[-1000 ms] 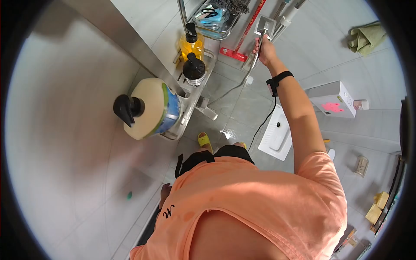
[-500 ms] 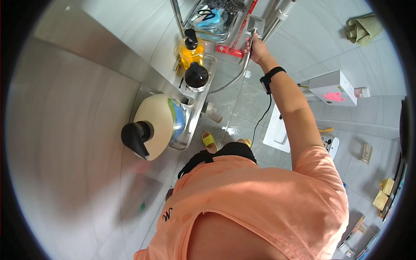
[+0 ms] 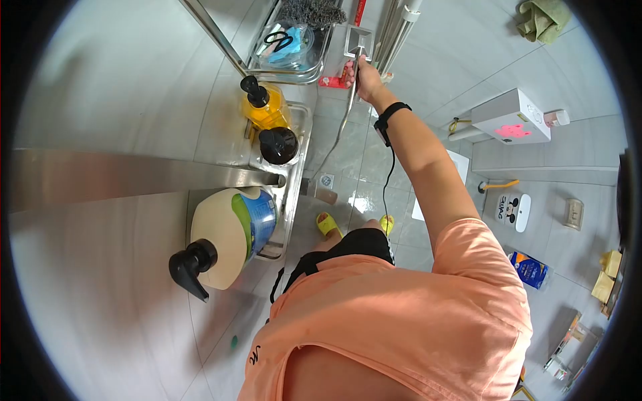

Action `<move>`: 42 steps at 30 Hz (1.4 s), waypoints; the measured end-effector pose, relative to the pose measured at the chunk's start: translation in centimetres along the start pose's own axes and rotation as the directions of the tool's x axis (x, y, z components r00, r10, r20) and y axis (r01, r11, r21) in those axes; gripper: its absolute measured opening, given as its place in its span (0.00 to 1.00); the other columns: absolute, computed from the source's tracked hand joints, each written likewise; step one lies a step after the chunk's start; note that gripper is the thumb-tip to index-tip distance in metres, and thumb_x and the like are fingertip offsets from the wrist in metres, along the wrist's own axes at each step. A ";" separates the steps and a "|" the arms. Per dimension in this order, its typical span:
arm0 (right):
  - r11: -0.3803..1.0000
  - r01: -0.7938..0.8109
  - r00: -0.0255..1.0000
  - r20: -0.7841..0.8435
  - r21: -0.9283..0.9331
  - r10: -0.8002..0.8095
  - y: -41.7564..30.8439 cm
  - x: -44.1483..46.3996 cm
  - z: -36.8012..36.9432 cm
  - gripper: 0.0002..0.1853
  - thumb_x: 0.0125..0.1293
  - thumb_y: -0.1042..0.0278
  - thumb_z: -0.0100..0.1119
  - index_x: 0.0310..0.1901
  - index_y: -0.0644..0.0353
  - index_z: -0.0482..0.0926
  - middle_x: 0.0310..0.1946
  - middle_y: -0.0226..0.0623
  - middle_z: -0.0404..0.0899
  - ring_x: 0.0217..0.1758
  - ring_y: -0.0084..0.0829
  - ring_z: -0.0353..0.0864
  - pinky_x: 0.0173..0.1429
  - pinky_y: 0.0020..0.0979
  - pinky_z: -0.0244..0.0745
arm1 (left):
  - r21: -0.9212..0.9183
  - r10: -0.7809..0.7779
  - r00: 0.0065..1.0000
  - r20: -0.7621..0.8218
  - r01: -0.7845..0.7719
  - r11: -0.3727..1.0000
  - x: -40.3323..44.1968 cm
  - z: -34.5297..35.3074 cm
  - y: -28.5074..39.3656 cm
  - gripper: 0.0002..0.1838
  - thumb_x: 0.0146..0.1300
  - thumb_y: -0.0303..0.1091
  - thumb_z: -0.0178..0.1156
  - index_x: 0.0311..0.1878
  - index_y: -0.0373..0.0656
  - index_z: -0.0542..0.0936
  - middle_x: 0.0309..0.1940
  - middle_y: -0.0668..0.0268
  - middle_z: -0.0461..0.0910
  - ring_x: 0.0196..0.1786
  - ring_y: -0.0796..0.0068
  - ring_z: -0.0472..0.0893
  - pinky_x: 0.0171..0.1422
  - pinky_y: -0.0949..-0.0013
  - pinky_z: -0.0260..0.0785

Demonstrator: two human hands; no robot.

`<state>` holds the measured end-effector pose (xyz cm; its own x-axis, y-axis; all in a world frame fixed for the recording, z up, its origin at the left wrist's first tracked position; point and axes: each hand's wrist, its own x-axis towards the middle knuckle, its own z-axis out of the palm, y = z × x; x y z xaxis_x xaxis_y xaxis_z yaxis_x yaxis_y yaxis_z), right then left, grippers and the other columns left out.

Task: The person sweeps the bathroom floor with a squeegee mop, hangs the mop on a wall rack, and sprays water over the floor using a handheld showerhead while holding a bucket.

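Note:
My right hand reaches forward at arm's length, its fingers wrapped round the handle of a square-headed silver shower head. A metal hose hangs from it down toward the floor. On that wrist sits a black band with a black cable running down. Behind the hand, part of a red-headed floor tool shows. My left hand is out of view.
A metal rack on the left holds a large pump jug, a yellow pump bottle and a dark-topped bottle. Beyond is a basket with scissors. White poles stand at the back; a white box is mounted right.
My view has shifted, so the rack items sit lower and further left. My right hand still grips the shower head, now further left and slightly lower in view.

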<state>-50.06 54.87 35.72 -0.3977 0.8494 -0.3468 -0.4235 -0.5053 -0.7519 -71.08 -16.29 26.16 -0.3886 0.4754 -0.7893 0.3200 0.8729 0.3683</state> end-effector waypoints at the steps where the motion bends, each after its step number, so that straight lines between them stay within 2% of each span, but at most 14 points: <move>1: 1.000 -0.005 1.000 -0.012 -0.006 0.005 -0.1 -0.3 -0.4 0.25 0.77 0.44 0.33 0.38 0.60 0.69 0.20 0.31 0.64 0.20 0.28 0.62 0.26 0.34 0.65 | 0.000 -0.003 1.000 0.003 0.003 1.000 -0.1 0.0 0.1 0.19 0.61 0.36 0.58 0.53 0.37 0.75 0.40 0.53 0.81 0.44 0.58 0.81 0.50 0.59 0.71; 7: 0.991 -0.067 0.993 -0.106 -0.115 0.055 -0.9 -2.0 -5.4 0.26 0.77 0.44 0.32 0.37 0.60 0.69 0.19 0.30 0.64 0.19 0.28 0.62 0.26 0.33 0.64 | 0.012 -0.009 1.000 0.019 0.009 1.000 0.1 -0.2 0.1 0.19 0.61 0.36 0.57 0.53 0.37 0.75 0.41 0.53 0.81 0.44 0.58 0.81 0.50 0.59 0.71; 10: 0.998 -0.026 0.999 -0.044 -0.063 0.024 -2.4 -3.3 -6.9 0.26 0.77 0.43 0.31 0.39 0.61 0.69 0.19 0.30 0.64 0.19 0.28 0.62 0.26 0.33 0.65 | 0.022 -0.007 1.000 0.027 0.006 1.000 0.3 -0.3 0.1 0.19 0.62 0.36 0.57 0.53 0.37 0.75 0.41 0.54 0.81 0.44 0.58 0.81 0.51 0.59 0.71; 17: 0.980 0.001 0.998 -0.061 -0.201 -0.013 -4.4 -4.0 -6.6 0.26 0.77 0.44 0.32 0.40 0.62 0.69 0.20 0.30 0.64 0.21 0.27 0.62 0.28 0.32 0.66 | 0.047 -0.001 0.999 0.050 -0.001 0.999 0.4 -0.4 0.4 0.19 0.62 0.36 0.57 0.54 0.37 0.75 0.41 0.54 0.81 0.44 0.59 0.81 0.51 0.59 0.71; 19: 0.981 -0.010 0.999 -0.033 -0.195 0.004 -4.6 -3.9 -6.3 0.26 0.77 0.45 0.32 0.40 0.62 0.70 0.21 0.30 0.64 0.21 0.26 0.62 0.28 0.32 0.66 | 0.049 0.001 0.999 0.052 -0.004 0.999 0.4 -0.5 0.6 0.19 0.62 0.36 0.57 0.54 0.37 0.75 0.42 0.54 0.81 0.44 0.59 0.81 0.51 0.60 0.71; 21: 0.955 -0.055 0.998 -0.056 -0.291 0.041 -4.8 -4.0 -5.9 0.26 0.77 0.45 0.32 0.39 0.62 0.70 0.21 0.30 0.64 0.21 0.26 0.61 0.27 0.31 0.65 | 0.048 0.001 0.998 0.055 -0.004 0.999 0.3 -0.5 0.6 0.19 0.62 0.36 0.56 0.54 0.37 0.75 0.42 0.54 0.81 0.44 0.59 0.81 0.51 0.60 0.71; 27: 0.923 -0.096 0.995 -0.010 -0.374 0.100 -4.4 -3.4 -6.6 0.27 0.77 0.44 0.33 0.37 0.61 0.70 0.21 0.29 0.63 0.21 0.25 0.60 0.26 0.29 0.64 | 0.045 0.001 0.998 0.058 -0.003 0.999 0.1 -0.4 0.4 0.19 0.63 0.37 0.56 0.54 0.37 0.75 0.42 0.54 0.81 0.44 0.60 0.81 0.51 0.60 0.71; 33: 0.860 -0.133 0.991 -0.050 -0.493 0.125 -4.9 -3.7 -7.4 0.28 0.76 0.41 0.30 0.38 0.58 0.71 0.22 0.26 0.62 0.21 0.23 0.59 0.28 0.28 0.64 | 0.040 -0.008 0.998 0.063 0.006 0.999 -0.3 -0.2 0.0 0.19 0.63 0.37 0.56 0.54 0.37 0.74 0.42 0.54 0.81 0.45 0.60 0.80 0.51 0.60 0.71; 38: 0.856 -0.151 0.988 -0.086 -0.495 0.125 -4.8 -4.0 -7.7 0.27 0.76 0.41 0.30 0.39 0.58 0.71 0.22 0.26 0.62 0.22 0.23 0.59 0.29 0.28 0.63 | 0.042 -0.014 0.998 0.069 0.011 0.999 -0.6 -0.1 -0.2 0.19 0.64 0.37 0.56 0.55 0.37 0.74 0.43 0.54 0.81 0.45 0.61 0.80 0.52 0.60 0.71; 42: 0.895 -0.142 0.990 -0.058 -0.424 0.129 -4.0 -4.0 -7.5 0.27 0.77 0.42 0.31 0.38 0.59 0.71 0.21 0.27 0.62 0.21 0.24 0.59 0.27 0.29 0.63 | 0.045 -0.018 0.997 0.071 0.015 0.999 -0.9 -0.2 -0.3 0.19 0.64 0.37 0.55 0.55 0.37 0.74 0.43 0.54 0.81 0.45 0.61 0.80 0.52 0.61 0.71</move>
<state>-40.72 54.65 35.87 -0.4008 0.7845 -0.4732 0.0226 -0.5079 -0.8611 -71.00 -16.97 26.90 -0.3324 0.4504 -0.8287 0.3522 0.8743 0.3339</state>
